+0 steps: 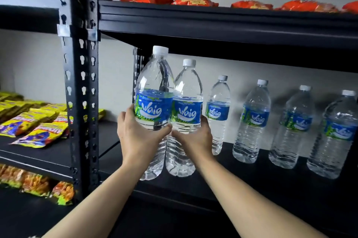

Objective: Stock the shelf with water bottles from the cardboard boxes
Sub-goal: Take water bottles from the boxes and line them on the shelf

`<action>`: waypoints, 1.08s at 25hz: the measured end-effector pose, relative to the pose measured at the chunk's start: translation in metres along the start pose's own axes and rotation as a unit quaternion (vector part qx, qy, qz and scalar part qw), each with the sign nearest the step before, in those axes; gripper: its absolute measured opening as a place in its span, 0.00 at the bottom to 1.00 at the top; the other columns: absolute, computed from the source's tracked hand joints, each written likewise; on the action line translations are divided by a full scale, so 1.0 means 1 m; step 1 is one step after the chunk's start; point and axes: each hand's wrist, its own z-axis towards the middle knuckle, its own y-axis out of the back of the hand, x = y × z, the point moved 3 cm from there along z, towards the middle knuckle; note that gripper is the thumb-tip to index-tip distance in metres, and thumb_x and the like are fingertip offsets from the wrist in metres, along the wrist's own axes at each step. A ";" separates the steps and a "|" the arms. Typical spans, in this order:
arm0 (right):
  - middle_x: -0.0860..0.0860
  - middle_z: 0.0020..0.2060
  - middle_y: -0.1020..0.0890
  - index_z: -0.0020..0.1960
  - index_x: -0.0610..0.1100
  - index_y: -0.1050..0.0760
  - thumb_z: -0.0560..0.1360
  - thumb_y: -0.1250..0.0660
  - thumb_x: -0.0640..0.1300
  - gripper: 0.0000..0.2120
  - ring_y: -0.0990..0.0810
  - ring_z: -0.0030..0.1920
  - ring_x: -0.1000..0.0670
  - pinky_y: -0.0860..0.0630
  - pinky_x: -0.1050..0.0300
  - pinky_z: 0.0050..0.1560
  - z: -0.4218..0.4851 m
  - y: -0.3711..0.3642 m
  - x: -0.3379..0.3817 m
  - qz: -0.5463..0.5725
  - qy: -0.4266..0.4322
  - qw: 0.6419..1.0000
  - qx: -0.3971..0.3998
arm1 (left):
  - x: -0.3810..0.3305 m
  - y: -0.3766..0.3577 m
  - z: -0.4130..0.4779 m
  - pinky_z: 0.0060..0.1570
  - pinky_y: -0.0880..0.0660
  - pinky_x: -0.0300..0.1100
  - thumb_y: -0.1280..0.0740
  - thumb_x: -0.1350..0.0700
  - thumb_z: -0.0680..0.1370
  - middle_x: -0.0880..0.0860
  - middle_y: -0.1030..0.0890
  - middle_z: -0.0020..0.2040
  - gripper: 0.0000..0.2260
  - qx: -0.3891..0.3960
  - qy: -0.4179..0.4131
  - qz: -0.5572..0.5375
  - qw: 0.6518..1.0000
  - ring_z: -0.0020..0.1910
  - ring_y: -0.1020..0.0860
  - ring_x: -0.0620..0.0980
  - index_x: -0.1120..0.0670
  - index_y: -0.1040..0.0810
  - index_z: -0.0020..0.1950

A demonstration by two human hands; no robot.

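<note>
I hold two clear water bottles with blue labels and white caps side by side over the black shelf board. My left hand grips the left bottle around its middle. My right hand grips the right bottle the same way. Both bottles stand upright at the left end of the shelf, their bases at or just above the board. Several more bottles stand in a row along the back wall to the right. No cardboard box is in view.
A black metal upright stands just left of the bottles. The shelf board above hangs close over the caps and carries orange snack packs. Yellow snack packs lie on the left unit, orange packs below.
</note>
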 end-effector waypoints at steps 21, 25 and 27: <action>0.52 0.60 0.24 0.69 0.47 0.34 0.68 0.22 0.52 0.34 0.25 0.62 0.49 0.30 0.59 0.62 -0.014 -0.029 -0.084 -0.138 -0.074 0.985 0.075 | 0.031 -0.002 0.019 0.62 0.39 0.38 0.19 0.48 0.64 0.52 0.30 0.63 0.39 -0.028 0.007 0.023 0.999 0.68 0.35 0.50 0.54 0.32 0.71; 0.49 0.65 0.23 0.71 0.45 0.32 0.66 0.21 0.56 0.39 0.25 0.66 0.46 0.30 0.53 0.68 0.024 -0.052 -0.104 -0.156 -0.095 0.982 0.047 | 0.035 -0.008 0.021 0.57 0.42 0.33 0.19 0.49 0.63 0.48 0.31 0.58 0.37 -0.024 -0.008 0.019 0.999 0.63 0.33 0.48 0.53 0.30 0.69; 0.46 0.63 0.21 0.68 0.43 0.30 0.65 0.20 0.55 0.37 0.22 0.64 0.44 0.27 0.49 0.66 0.043 -0.063 -0.115 -0.149 -0.107 0.983 0.028 | 0.038 -0.011 0.024 0.56 0.43 0.31 0.19 0.48 0.63 0.47 0.31 0.57 0.37 -0.022 -0.013 0.020 0.999 0.58 0.35 0.43 0.53 0.29 0.68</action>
